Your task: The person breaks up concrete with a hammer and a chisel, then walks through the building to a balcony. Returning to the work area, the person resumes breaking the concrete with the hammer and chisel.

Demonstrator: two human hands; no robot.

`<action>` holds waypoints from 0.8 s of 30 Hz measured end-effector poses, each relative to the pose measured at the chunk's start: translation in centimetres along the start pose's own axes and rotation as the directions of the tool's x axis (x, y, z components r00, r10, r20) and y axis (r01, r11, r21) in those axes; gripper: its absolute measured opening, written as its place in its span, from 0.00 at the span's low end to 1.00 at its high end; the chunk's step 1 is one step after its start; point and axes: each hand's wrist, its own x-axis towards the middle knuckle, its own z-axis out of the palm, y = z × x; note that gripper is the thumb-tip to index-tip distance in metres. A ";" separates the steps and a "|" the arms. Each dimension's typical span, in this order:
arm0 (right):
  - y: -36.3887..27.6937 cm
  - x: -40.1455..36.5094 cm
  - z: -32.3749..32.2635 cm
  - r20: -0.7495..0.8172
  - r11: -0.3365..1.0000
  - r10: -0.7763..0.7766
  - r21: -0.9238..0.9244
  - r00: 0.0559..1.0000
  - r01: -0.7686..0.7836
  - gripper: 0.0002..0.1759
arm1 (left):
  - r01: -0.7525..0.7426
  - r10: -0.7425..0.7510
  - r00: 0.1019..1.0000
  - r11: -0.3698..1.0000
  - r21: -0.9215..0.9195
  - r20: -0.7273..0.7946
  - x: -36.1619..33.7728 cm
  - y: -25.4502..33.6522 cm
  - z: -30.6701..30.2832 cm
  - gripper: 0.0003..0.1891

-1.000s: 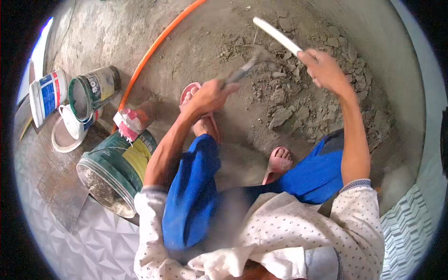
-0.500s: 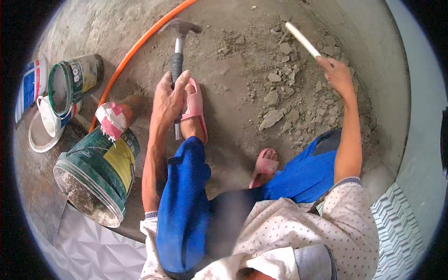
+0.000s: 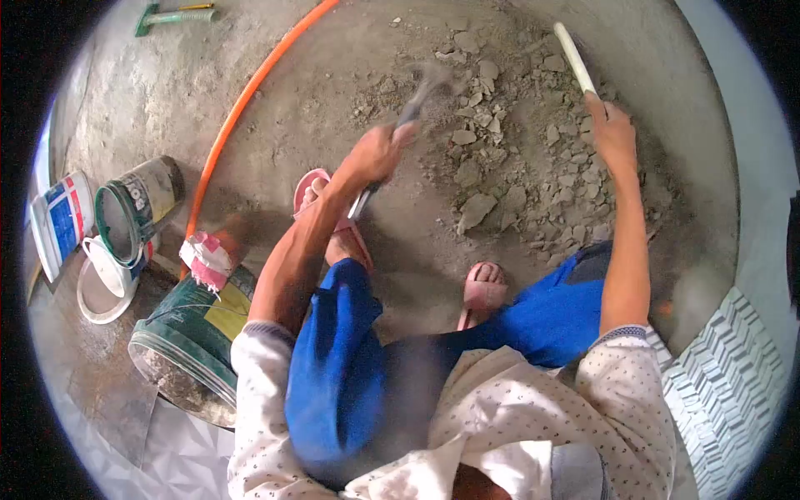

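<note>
My left hand is wrapped round the handle of a hammer. The hammer's head is blurred and lies over the left edge of the broken rubble, while the handle's end sticks out below my fist. My right hand grips a pale, whitish stick-like handle that points up and to the left over the rubble's far side. Whatever is at the far end of that handle cannot be made out. Grey chips, flat pieces and loose dust lie between my two hands.
An orange hose curves along the floor at left. Several buckets stand or lie there, including a green one with grey material inside and a pink-and-white cloth on it. A green tool lies at far left. A wall rises at right.
My left hand has swung the hammer to the right, from beside my foot to the rubble's edge. My right hand has shifted slightly right with the pale handle. The view has moved a little.
</note>
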 end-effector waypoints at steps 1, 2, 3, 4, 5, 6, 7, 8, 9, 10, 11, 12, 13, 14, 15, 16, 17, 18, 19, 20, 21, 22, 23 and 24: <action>-1.6 -1.2 -0.2 0.020 0.993 -0.011 0.119 1.000 0.009 0.32 | -0.069 0.070 0.998 0.996 0.065 -0.009 2.4 0.8 0.0 0.33; -2.6 -2.5 -0.6 0.036 0.972 -0.014 0.237 0.999 0.005 0.32 | -0.141 0.142 0.990 0.981 0.132 -0.001 4.0 1.2 0.2 0.33; -2.9 -3.5 -0.8 0.070 0.971 -0.060 0.235 0.996 0.042 0.33 | -0.114 0.118 0.993 0.982 0.148 -0.016 4.0 2.1 0.0 0.33; -3.1 -4.2 -1.1 0.102 0.969 -0.107 0.234 0.989 0.081 0.33 | -0.089 0.096 0.995 0.982 0.164 -0.032 4.2 3.0 -0.3 0.34; -2.7 -4.7 -1.2 0.138 0.965 -0.152 0.236 0.979 0.116 0.33 | -0.061 0.070 0.996 0.982 0.180 -0.047 4.2 3.7 -0.4 0.34; -1.5 -4.6 -1.6 0.139 0.977 -0.144 0.178 0.980 0.118 0.33 | -0.054 0.048 0.998 0.982 0.183 0.039 3.8 2.5 -1.3 0.34; -0.8 -4.8 -2.3 0.058 0.976 -0.132 0.184 0.990 0.119 0.33 | -0.177 0.179 0.984 0.961 0.214 0.011 2.4 0.8 -1.7 0.33; -0.2 -5.3 -3.2 -0.019 0.975 -0.114 0.189 0.993 0.115 0.33 | -0.160 0.158 0.987 0.954 0.254 0.029 0.0 0.1 -2.4 0.33; 0.2 -5.8 -4.1 -0.092 0.975 -0.093 0.191 0.991 0.110 0.33 | -0.145 0.137 0.989 0.945 0.293 0.047 -2.4 -0.7 -3.0 0.33; 0.5 -6.0 -5.3 -0.035 0.976 -0.015 0.218 0.999 0.022 0.33 | 0.004 -0.035 0.996 0.939 0.344 0.085 -4.7 -0.9 -4.0 0.32; 0.6 -6.5 -6.0 -0.030 0.964 0.038 0.263 0.999 -0.028 0.32 | 0.007 -0.045 0.995 0.926 0.379 0.092 -5.4 -2.6 -3.8 0.31; 0.1 -7.4 -6.6 -0.017 0.951 0.081 0.302 0.997 -0.072 0.32 | 0.009 -0.055 0.994 0.911 0.413 0.098 -6.1 -4.4 -3.6 0.30; -0.3 -8.1 -6.7 0.004 0.934 0.121 0.337 0.993 -0.116 0.32 | 0.011 -0.065 0.992 0.894 0.447 0.105 -6.9 -6.2 -3.4 0.29; -0.5 -8.4 -6.5 0.006 0.930 0.072 0.362 0.997 -0.069 0.32 | -0.072 0.027 0.994 0.894 0.442 0.107 -6.9 -6.8 -2.7 0.29; -0.6 -8.7 -6.3 0.002 0.923 0.021 0.385 1.000 -0.021 0.32 | -0.156 0.121 0.987 0.886 0.436 0.107 -6.9 -6.7 -1.9 0.29; -0.7 -8.8 -6.1 -0.006 0.912 -0.029 0.409 1.000 0.029 0.32 | -0.101 0.037 0.989 0.868 0.486 0.140 -5.2 -6.3 -1.1 0.30; -1.0 -8.8 -6.2 -0.009 0.916 -0.039 0.399 0.999 0.040 0.32 | -0.027 -0.028 0.992 0.903 0.428 0.123 -3.8 -4.0 0.2 0.31; -1.4 -8.8 -6.3 -0.011 0.923 -0.053 0.381 0.999 0.053 0.33 | 0.048 -0.093 0.989 0.933 0.358 0.111 -2.4 -1.8 1.4 0.33; -1.6 -8.7 -6.4 -0.006 0.930 -0.069 0.361 0.998 0.066 0.33 | -0.078 0.026 0.989 0.927 0.368 0.145 0.5 -2.3 2.6 0.35; -1.7 -8.3 -6.3 0.020 0.944 -0.026 0.330 0.999 0.018 0.33 | -0.196 0.137 0.974 0.906 0.374 0.178 2.7 -3.0 3.7 0.37; -1.1 -7.7 -5.8 -0.037 0.952 -0.072 0.294 0.997 0.080 0.33 | -0.152 0.103 0.983 0.923 0.354 0.152 2.7 -1.7 4.1 0.37; -0.2 -7.0 -4.9 -0.094 0.953 -0.117 0.268 0.989 0.138 0.33 | -0.104 0.064 0.990 0.933 0.345 0.126 2.6 -0.5 3.8 0.38; -0.3 -6.9 -4.7 -0.122 0.952 -0.146 0.251 0.982 0.173 0.33 | -0.060 0.028 0.995 0.940 0.336 0.099 2.2 0.7 3.2 0.39; -0.5 -6.7 -4.5 -0.149 0.950 -0.175 0.233 0.973 0.206 0.33 | 0.000 -0.030 0.996 0.938 0.346 0.083 1.8 1.5 2.8 0.38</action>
